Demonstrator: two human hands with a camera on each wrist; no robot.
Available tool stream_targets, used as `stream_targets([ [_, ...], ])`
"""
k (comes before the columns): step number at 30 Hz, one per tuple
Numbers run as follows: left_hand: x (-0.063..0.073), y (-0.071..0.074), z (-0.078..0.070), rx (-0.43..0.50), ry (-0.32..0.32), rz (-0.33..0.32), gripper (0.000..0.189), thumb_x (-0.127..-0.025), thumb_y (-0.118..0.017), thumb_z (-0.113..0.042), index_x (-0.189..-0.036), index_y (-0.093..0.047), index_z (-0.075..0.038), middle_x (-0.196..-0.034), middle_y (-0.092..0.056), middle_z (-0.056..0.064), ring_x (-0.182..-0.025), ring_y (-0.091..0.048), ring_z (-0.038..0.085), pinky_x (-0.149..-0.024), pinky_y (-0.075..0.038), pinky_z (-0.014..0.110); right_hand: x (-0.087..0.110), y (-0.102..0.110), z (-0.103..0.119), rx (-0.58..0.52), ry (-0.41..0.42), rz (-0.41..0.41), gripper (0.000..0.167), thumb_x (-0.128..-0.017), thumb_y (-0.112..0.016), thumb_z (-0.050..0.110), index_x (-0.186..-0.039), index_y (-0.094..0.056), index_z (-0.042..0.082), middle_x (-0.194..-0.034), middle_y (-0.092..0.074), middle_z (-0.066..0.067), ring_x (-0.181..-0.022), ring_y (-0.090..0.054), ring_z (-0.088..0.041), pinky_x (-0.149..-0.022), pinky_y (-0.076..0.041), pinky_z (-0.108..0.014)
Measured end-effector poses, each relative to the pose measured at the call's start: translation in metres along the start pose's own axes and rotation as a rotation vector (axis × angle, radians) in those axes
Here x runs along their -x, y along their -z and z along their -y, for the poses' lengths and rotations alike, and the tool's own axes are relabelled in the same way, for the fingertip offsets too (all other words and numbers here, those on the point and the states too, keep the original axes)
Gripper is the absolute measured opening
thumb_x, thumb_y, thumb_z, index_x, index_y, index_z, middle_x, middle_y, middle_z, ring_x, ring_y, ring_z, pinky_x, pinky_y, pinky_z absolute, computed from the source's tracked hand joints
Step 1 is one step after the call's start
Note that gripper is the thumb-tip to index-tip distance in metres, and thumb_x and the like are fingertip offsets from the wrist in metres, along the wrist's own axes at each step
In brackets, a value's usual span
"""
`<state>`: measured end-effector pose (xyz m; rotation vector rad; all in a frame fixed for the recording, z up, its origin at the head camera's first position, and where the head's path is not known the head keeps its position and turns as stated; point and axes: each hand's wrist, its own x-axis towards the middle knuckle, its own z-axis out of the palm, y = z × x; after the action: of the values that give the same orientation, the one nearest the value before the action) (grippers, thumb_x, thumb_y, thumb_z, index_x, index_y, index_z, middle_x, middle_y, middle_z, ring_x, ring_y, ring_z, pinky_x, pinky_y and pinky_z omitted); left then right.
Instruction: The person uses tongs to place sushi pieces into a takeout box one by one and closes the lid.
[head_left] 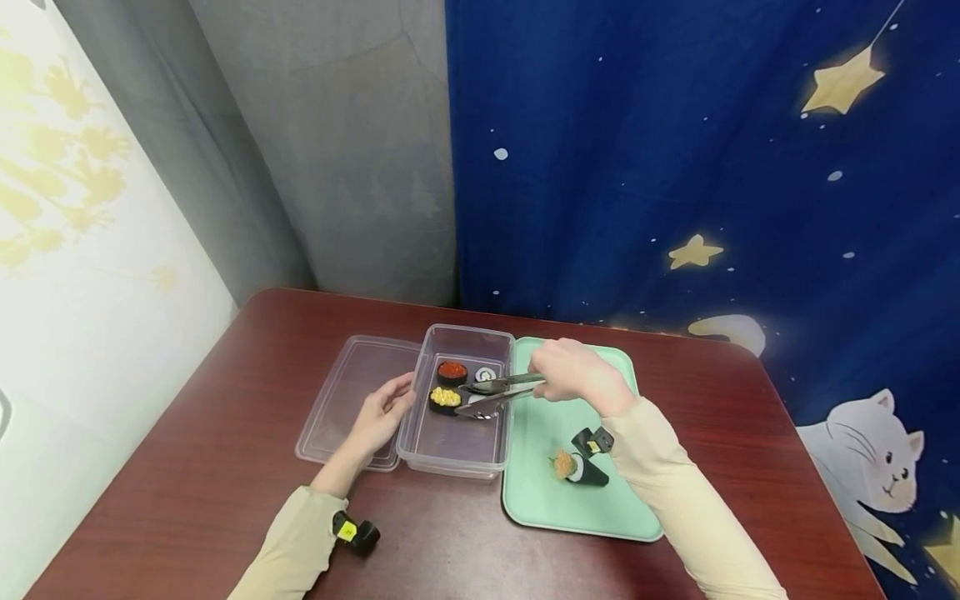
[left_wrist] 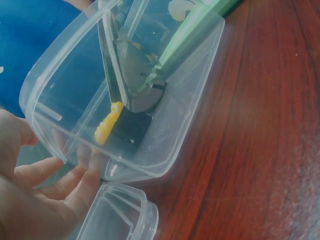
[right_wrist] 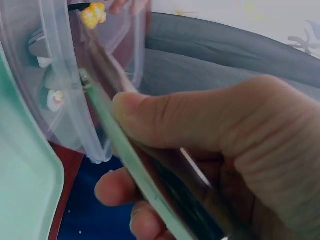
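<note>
Sushi (head_left: 446, 397) inside clear box (head_left: 453, 464), tongs (head_left: 517, 380) over box's right rim, gripped in right hand (head_left: 572, 371); left hand (head_left: 382, 417), fingers loosely extended, touching box's left side.

Sushi (head_left: 452, 372) in box (head_left: 457, 442); lid (head_left: 343, 400) L, tray (head_left: 542, 433) R, cone roll (head_left: 588, 472) on tray.

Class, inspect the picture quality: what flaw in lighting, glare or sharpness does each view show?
Head: white backdrop at far left looks washed out; left wrist: whitish glare spots the table towards lower right; right wrist: tongs look blurred.
</note>
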<state>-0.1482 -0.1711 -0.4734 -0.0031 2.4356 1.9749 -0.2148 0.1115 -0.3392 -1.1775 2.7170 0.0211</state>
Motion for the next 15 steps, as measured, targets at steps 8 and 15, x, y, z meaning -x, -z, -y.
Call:
stream_targets([
  [8,0.000,-0.001,0.001,0.012,0.011,-0.004,0.043,-0.096,-0.052,-0.009,-0.136,-0.043,0.004,-0.130,-0.050,0.028,-0.118,-0.050,0.036,-0.103,-0.039,0.043,0.028,-0.008,-0.018,-0.138,0.069,-0.140,0.011,-0.081,-0.073,0.019,-0.076,-0.064,0.015,-0.052,-0.036,0.011,-0.048,-0.030,-0.003,-0.045,-0.029,-0.020],
  [15,0.000,-0.001,0.001,0.015,0.010,-0.004,0.043,-0.095,-0.052,-0.008,-0.136,-0.044,0.004,-0.130,-0.050,0.028,-0.118,-0.051,0.036,-0.102,-0.040,0.043,0.063,-0.027,-0.043,-0.281,0.140,-0.300,0.022,-0.085,-0.069,0.019,-0.100,-0.068,0.003,-0.062,-0.056,0.009,-0.047,-0.035,0.005,-0.049,-0.039,-0.019],
])
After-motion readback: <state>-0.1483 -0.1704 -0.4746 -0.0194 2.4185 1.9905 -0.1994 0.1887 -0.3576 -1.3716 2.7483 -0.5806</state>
